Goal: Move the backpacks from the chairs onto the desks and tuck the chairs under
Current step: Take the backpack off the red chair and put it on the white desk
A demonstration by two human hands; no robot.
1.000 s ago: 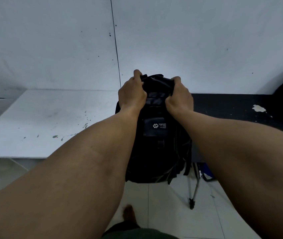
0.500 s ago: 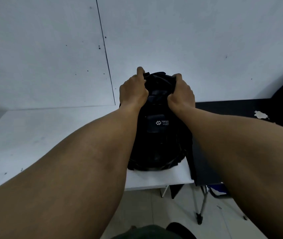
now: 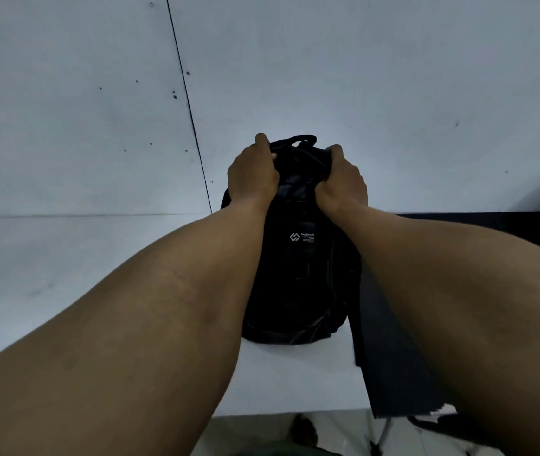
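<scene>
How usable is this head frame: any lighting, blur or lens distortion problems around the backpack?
Head view: dim, bluish light; the black backpack loses nearly all surface detail, only its white logo reads. Wide-angle stretch makes the forearms balloon toward the lower corners. The left hand and right hand are reasonably sharp, gripping its top on the white desk.

Plain classroom or office-type room, sparsely furnished. White counter [image 3: 64, 274] stands flush against far wall; dark counter [image 3: 393, 357] butts against it on right. Far wall [image 3: 361, 77] bare, pale grey panels, one dark vertical seam left of centre, scattered small dark marks. Pale glossy tiled floor [image 3: 344, 429] visible below near counter edge, thin metal furniture legs [image 3: 382, 436] at right. Black backpack [image 3: 298, 274] upright on white counter. Dim, even lighting.
</scene>
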